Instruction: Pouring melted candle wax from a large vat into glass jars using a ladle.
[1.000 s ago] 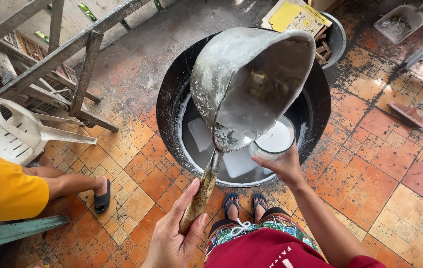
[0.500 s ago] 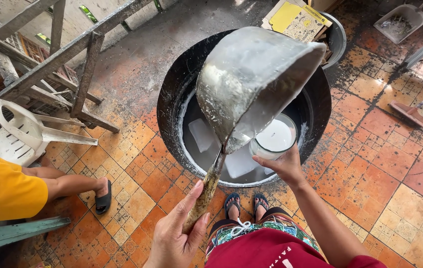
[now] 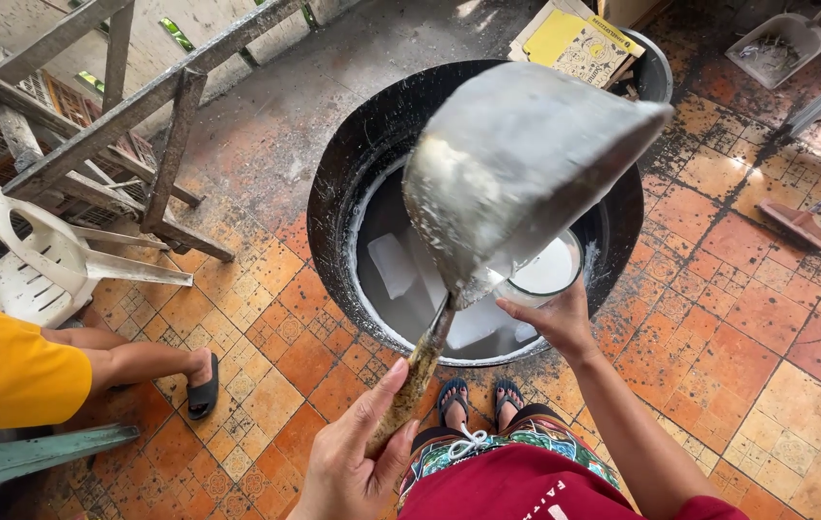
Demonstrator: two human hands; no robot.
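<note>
Partly hidden behind large grey metal ladle [image 3: 526, 164]: clear glass of white liquid [image 3: 547, 273], over wide black basin [image 3: 333, 193]. Right hand [image 3: 550, 318] grips glass, fingers mostly hidden. Left hand [image 3: 357, 457], palm up, clasps ladle's wooden handle near basin's rim.

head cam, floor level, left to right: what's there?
White plastic chair → black sandal on another person's foot → big black basin → glass of white liquid held in right hand → broom head.
</note>
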